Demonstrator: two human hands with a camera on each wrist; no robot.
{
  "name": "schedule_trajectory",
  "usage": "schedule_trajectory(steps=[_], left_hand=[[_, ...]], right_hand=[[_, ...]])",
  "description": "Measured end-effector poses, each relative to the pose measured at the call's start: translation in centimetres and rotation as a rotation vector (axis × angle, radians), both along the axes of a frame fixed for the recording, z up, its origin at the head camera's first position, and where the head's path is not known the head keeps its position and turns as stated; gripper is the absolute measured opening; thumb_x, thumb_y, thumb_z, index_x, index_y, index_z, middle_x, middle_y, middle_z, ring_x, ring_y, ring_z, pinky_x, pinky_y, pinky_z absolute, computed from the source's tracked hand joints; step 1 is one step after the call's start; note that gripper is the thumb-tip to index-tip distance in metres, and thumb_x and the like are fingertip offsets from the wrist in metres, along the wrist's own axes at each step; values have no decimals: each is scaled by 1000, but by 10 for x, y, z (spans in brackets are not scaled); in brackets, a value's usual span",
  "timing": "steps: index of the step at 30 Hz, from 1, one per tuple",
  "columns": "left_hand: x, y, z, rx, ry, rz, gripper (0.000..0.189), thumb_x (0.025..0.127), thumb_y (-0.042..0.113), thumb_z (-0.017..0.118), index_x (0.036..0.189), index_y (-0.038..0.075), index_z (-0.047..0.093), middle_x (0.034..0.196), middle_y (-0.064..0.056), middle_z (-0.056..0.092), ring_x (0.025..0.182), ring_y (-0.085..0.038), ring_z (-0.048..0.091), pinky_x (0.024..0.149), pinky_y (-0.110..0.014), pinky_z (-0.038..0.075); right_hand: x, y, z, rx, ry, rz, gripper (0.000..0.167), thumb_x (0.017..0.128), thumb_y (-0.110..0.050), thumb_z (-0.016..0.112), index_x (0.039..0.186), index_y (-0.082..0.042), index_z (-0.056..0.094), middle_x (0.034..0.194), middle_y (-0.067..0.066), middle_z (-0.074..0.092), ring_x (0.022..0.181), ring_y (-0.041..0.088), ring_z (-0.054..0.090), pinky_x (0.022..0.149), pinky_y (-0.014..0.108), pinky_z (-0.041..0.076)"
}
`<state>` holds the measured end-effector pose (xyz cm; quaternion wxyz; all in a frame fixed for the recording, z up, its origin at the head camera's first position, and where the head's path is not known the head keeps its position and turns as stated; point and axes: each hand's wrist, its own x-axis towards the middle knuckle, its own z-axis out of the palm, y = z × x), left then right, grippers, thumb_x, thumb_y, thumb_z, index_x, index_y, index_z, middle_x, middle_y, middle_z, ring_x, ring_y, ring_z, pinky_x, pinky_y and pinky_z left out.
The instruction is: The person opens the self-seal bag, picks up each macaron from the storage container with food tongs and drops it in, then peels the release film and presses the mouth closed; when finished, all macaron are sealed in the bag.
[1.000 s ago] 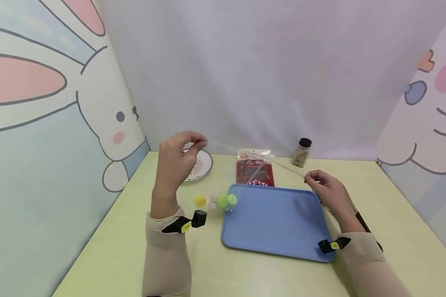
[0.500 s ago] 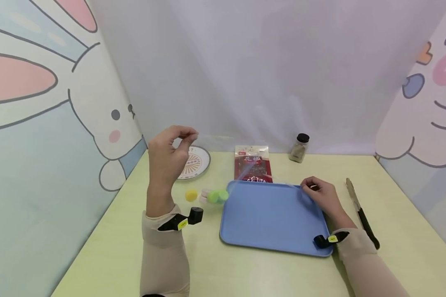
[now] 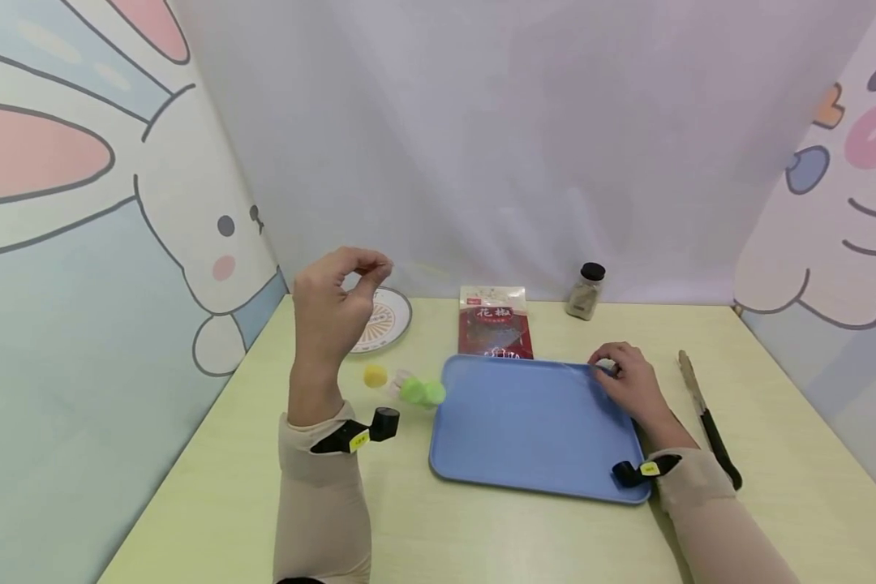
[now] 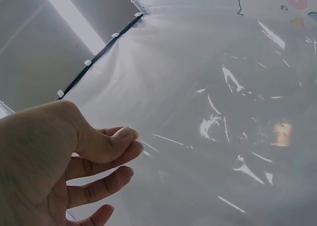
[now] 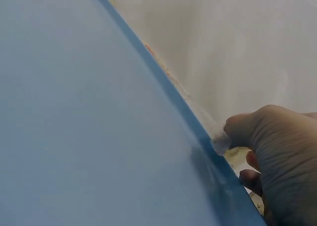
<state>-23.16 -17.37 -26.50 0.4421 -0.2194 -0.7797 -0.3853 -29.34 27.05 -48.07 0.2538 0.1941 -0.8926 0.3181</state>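
Observation:
A wide sheet of clear plastic film (image 4: 228,127) shows mainly by its glints in the left wrist view. My left hand (image 3: 336,304) is raised on the left and pinches the film's edge between thumb and forefinger. At the far right corner of the blue tray (image 3: 540,430), my right hand (image 3: 628,385) pinches another part of the film, right at the tray's rim. Small round pieces, one yellow (image 3: 375,375), some pale pink (image 3: 400,382) and some green (image 3: 422,392), lie left of the tray and look blurred through the film.
Behind my left hand is a patterned plate (image 3: 390,320). A red spice packet (image 3: 494,324) lies behind the tray, with a black-capped jar (image 3: 586,292) farther right. A black-handled knife (image 3: 708,418) lies right of the tray. Walls close off the back and both sides.
My right hand has come down onto the tray's far right corner with the film, uncovering the knife. The left hand stays raised and has shifted slightly left and up.

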Motion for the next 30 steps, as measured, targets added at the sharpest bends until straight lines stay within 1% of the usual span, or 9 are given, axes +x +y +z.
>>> schedule_trajectory(steps=[3,6,10,13,18,20,23,26,30], left_hand=[[0,1,0,-4,3,-9,5,91,5,74,89,8,78,85,-4,75,77,-14,67,69,-28,47],[1,3,0,-14,5,-14,5,91,5,74,90,8,77,85,-4,75,77,-13,66,68,-27,47],[2,5,2,-21,1,-7,5,90,4,75,89,9,77,85,-2,75,76,-13,66,66,-27,47],[3,5,3,-18,-2,-3,5,90,5,75,89,9,77,85,-2,75,75,-12,66,66,-27,47],[2,5,2,-23,-1,-12,5,90,6,75,89,10,77,85,-2,75,75,-12,66,67,-28,48],[2,6,1,-28,1,-19,7,89,5,76,89,11,78,85,-1,75,75,-12,66,67,-29,49],[1,8,0,-32,8,-40,6,89,5,76,90,11,78,86,-2,75,76,-12,67,67,-32,52],[0,12,0,-33,14,-71,6,88,5,77,90,10,78,86,-2,75,77,-12,67,68,-33,53],[0,18,-1,-55,21,-107,5,89,6,77,91,9,77,86,-1,74,78,-12,67,68,-31,52]], right_hand=[[0,0,1,-44,6,28,30,83,13,60,70,-13,67,102,10,64,96,27,50,74,35,36],[2,-1,3,-59,-31,53,36,92,4,56,63,-15,67,106,11,65,108,33,47,84,45,33],[4,-1,5,-57,-150,79,45,108,-21,47,77,-12,79,125,14,62,125,42,37,97,60,25],[3,-2,5,-76,-171,100,49,110,-25,40,89,-10,81,134,15,58,131,44,33,101,64,20],[2,-2,6,-134,-4,130,29,105,-9,52,87,-7,76,126,14,63,123,39,43,94,57,27],[1,-2,6,-144,33,126,21,102,-7,57,89,-6,73,121,13,65,119,36,47,92,54,30],[1,-2,6,-134,32,110,19,103,-7,55,97,-6,73,118,12,67,116,32,51,94,48,32],[2,-2,5,-121,10,84,19,104,-7,53,107,-8,72,115,10,69,111,24,55,92,32,37],[5,-3,3,-79,-30,52,16,99,-6,63,112,-10,73,105,6,70,97,14,60,78,16,44]])
